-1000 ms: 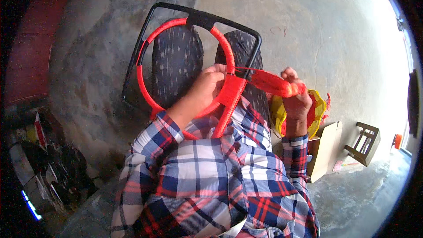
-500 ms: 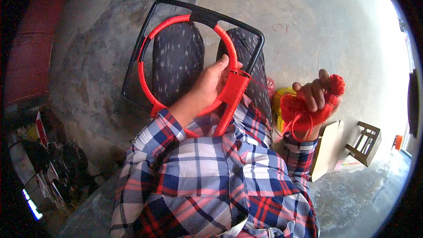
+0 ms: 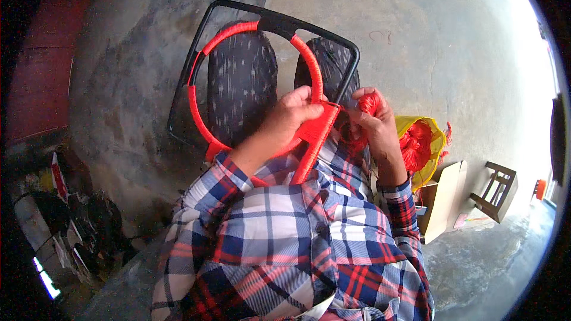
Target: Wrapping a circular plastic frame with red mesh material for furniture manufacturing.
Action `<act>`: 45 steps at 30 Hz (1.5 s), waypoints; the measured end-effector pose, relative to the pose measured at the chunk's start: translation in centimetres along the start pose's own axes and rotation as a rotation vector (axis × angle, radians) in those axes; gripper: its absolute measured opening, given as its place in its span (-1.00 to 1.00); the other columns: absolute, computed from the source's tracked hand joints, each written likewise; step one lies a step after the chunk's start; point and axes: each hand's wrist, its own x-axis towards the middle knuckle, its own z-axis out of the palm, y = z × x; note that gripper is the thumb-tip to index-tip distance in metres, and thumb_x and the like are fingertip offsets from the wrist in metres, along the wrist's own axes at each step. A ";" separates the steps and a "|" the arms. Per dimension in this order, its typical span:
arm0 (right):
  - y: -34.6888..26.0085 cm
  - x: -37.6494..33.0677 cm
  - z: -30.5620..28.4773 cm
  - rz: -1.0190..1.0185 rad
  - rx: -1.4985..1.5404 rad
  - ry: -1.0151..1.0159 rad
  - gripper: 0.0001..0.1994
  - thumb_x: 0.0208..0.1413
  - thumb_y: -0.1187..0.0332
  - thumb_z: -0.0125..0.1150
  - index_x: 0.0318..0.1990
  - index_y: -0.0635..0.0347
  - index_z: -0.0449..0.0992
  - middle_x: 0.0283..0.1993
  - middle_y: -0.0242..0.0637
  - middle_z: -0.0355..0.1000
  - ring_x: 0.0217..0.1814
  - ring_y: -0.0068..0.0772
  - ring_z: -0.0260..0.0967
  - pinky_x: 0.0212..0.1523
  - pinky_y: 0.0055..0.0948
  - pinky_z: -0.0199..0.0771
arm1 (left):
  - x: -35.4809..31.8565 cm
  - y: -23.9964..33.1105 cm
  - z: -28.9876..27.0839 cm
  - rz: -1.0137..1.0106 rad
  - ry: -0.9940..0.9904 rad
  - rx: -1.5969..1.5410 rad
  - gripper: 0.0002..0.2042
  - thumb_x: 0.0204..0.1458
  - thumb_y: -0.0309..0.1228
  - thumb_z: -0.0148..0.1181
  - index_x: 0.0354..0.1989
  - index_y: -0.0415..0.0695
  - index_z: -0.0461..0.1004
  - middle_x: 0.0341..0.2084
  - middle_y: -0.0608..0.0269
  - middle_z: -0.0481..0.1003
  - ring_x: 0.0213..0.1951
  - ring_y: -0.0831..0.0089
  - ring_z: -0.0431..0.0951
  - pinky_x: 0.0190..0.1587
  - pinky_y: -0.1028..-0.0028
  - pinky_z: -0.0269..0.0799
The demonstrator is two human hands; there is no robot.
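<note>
A black metal frame [image 3: 196, 65] with rounded corners fills the upper middle of the picture, tilted, its lower end resting against the person's lap. Inside it sits a ring [image 3: 193, 92] wrapped in red cord, and a straight bar [image 3: 309, 151], also wrapped red, runs from the ring's right side down toward the plaid shirt [image 3: 279, 244] at the lower middle. Through the frame show the person's dark speckled trousers [image 3: 241, 83].

The left hand [image 3: 294, 116] lies at the centre of the picture, its grip clenched around the wrapped ring just where the bar joins it, thumb over the top. The right hand [image 3: 372, 122] sits just to its right, its grip closed on a small bundle of red cord [image 3: 369, 102], from which a short taut strand runs left to the ring by the left thumb. The two hands are near each other but not touching.

Right of the right forearm, a yellow bag [image 3: 431, 142] lies on the concrete floor [image 3: 428, 41] with more red cord [image 3: 416, 145] spilling from it. Below it stands a brown cardboard box [image 3: 446, 199], and further right a small wooden stool [image 3: 496, 190]. The lower left of the picture is dark, with cluttered objects too dim to make out.
</note>
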 end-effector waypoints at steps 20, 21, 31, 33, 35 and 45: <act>-4.5 -12.2 -30.3 -0.664 0.572 0.639 -0.86 0.13 0.34 0.03 -0.30 0.23 0.34 -0.37 -0.23 0.31 -0.26 -0.23 0.32 0.01 -0.11 0.29 | 1.0 0.1 -1.9 -0.068 0.011 -0.260 -0.61 0.16 -0.07 -0.08 -0.20 -0.20 0.42 -0.31 0.19 0.51 -0.28 0.34 0.52 -0.17 0.36 0.45; -4.1 -12.3 -29.6 -0.666 0.579 0.297 -0.83 0.04 0.39 0.07 -0.25 0.25 0.34 -0.23 -0.14 0.33 -0.06 -0.12 0.30 0.13 -0.06 0.22 | 1.2 0.1 -1.8 -0.076 0.002 -0.260 -0.61 0.16 -0.07 -0.08 -0.20 -0.20 0.42 -0.31 0.19 0.51 -0.28 0.34 0.52 -0.17 0.36 0.45; -1.2 -1.0 0.2 -0.159 -1.018 -0.323 -0.61 -0.19 0.44 0.34 -0.10 0.20 0.50 -0.23 -0.14 0.45 -0.15 -0.26 0.45 -0.20 -0.39 0.39 | 0.4 0.4 0.6 0.001 -0.039 -0.191 -0.46 0.19 0.00 -0.22 0.01 -0.29 0.34 -0.18 0.12 0.48 -0.14 0.32 0.50 -0.03 0.34 0.40; 0.4 0.9 0.0 -0.127 -0.994 -0.297 -0.55 -0.18 0.46 0.34 -0.03 0.22 0.46 -0.26 -0.15 0.45 -0.16 -0.32 0.45 -0.20 -0.42 0.39 | 0.5 0.2 0.5 -0.019 -0.034 -0.177 -0.50 0.23 -0.03 -0.24 0.01 -0.25 0.35 -0.19 0.16 0.48 -0.17 0.37 0.51 -0.09 0.36 0.43; 2.3 2.5 -0.3 -0.320 -0.627 -0.074 -0.46 -0.11 0.51 0.26 0.12 0.24 0.31 -0.21 -0.20 0.44 -0.14 -0.42 0.42 -0.20 -0.42 0.41 | 0.8 -0.1 -0.4 -0.051 -0.087 -0.195 -0.53 0.17 -0.07 -0.13 0.01 -0.24 0.36 -0.18 0.15 0.50 -0.14 0.31 0.51 -0.03 0.33 0.41; -2.2 2.6 4.3 -0.866 -1.216 0.042 -0.35 -0.28 0.37 0.35 0.12 0.08 0.33 0.07 -0.21 0.32 0.25 -0.12 0.12 0.21 -0.13 0.06 | 0.3 -0.2 -0.9 0.769 0.363 0.806 -0.74 -0.10 -0.47 0.12 -0.19 -0.13 0.33 -0.35 0.32 0.33 -0.31 0.53 0.34 -0.14 0.52 0.28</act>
